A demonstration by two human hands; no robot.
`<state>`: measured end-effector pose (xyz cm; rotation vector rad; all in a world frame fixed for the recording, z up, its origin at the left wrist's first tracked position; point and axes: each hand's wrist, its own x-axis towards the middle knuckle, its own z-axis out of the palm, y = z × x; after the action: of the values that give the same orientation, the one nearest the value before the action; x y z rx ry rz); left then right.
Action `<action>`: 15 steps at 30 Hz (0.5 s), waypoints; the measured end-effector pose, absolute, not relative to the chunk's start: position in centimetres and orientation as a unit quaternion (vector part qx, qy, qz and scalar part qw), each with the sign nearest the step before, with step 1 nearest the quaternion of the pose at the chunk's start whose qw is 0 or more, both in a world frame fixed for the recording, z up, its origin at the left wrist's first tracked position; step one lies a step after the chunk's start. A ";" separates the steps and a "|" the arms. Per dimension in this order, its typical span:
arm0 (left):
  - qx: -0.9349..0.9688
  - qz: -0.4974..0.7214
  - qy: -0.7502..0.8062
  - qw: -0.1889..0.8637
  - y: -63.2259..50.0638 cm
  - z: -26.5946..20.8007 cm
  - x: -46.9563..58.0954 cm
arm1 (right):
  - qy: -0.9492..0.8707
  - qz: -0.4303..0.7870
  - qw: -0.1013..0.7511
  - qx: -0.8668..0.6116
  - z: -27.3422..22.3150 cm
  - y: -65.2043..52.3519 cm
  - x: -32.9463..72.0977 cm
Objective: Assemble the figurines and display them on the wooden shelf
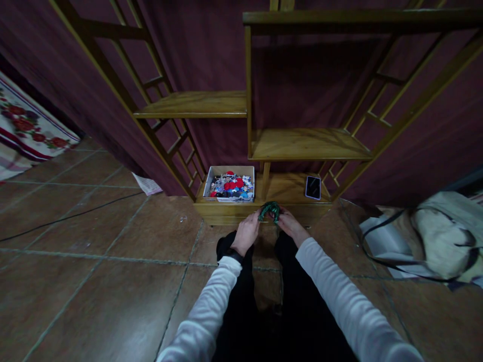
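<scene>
Between my two hands a shiny dark green object, bent into an arch, is held up in front of the shelf's bottom edge. My left hand grips its left end, fingers closed. On its other end, my right hand is closed as well. The fingertips are partly hidden, and what kind of thing it is I cannot make out. Just beyond my left hand, a white cardboard box full of small red, blue, white and black items sits on the bottom shelf board.
A wooden display shelf stands against a dark red curtain. A phone lies on the bottom board at right. A pale bag with a black strap is on the floor at right. A black cable crosses the tiles at left.
</scene>
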<state>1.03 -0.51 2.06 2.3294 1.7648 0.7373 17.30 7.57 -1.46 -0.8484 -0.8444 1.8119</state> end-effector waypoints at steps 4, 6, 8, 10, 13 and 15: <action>0.744 0.289 0.596 0.085 -0.1 1.5 1.0 | -0.360 0.735 0.458 -0.345 -1.7 7.6 17.3; 0.726 0.307 0.608 0.098 0.1 1.3 1.0 | -0.372 0.728 0.455 -0.352 -1.8 7.6 17.3; 0.702 0.318 0.627 0.115 0.3 1.1 1.0 | -0.384 0.721 0.450 -0.361 -1.7 7.4 17.3; 0.678 0.323 0.646 0.138 0.5 1.0 0.8 | -0.391 0.717 0.444 -0.369 -1.5 7.3 17.3; 0.653 0.335 0.657 0.172 0.8 0.8 0.5 | -0.393 0.722 0.433 -0.369 -1.2 7.1 17.2; 0.642 0.344 0.658 0.188 1.0 0.7 0.3 | -0.388 0.727 0.430 -0.368 -1.1 7.1 17.2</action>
<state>0.32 0.96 0.70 1.8072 1.8522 0.9676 17.17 7.08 -1.14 -0.9184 -0.9691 1.8151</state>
